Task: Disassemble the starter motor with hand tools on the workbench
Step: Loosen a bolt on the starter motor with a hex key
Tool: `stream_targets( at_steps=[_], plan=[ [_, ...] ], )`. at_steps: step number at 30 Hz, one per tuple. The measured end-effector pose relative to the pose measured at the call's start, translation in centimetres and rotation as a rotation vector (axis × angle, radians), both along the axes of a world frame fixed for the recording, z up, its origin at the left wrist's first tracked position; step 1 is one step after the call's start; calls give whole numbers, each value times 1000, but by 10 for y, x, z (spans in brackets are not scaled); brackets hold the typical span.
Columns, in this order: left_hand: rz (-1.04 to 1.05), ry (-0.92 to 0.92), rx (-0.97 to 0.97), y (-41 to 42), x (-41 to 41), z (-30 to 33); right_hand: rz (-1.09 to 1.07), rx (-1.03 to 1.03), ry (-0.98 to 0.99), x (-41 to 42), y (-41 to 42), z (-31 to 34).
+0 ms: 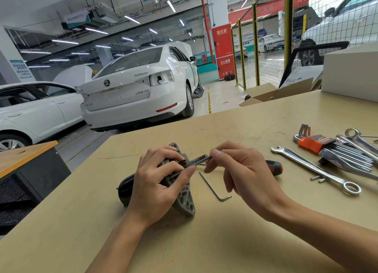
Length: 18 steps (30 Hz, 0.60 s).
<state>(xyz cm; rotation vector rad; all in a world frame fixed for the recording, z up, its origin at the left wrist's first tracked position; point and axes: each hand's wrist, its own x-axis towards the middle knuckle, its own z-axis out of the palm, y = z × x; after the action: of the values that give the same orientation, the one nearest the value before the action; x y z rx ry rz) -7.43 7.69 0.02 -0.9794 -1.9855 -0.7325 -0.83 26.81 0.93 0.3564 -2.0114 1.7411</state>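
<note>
The starter motor (185,201) lies on the tan workbench (204,242), its grey cast nose housing toward me and its dark body (125,187) pointing left. My left hand (157,182) grips the housing from the left, fingers curled over its top. My right hand (241,170) pinches a thin metal tool (196,160) between thumb and fingertips; the tool's tip reaches into the housing. The part of the housing under my left fingers is hidden.
A loose hex key (213,187) lies just right of the motor. A red-and-black screwdriver handle (276,167) sits behind my right hand. Further right are a combination wrench (315,168), an orange hex key set (313,142) and several wrenches. White and cardboard boxes stand at the back right.
</note>
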Motion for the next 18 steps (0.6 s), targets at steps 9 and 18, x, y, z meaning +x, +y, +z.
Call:
stream_targets(
  at_steps=[9,18],
  plan=[
    [-6,-7,2,0,-1,-1,-3,28,23,0,-1,0],
    [2,7,4,0,-2,-2,-52,46,62,2,-3,-1]
  ],
)
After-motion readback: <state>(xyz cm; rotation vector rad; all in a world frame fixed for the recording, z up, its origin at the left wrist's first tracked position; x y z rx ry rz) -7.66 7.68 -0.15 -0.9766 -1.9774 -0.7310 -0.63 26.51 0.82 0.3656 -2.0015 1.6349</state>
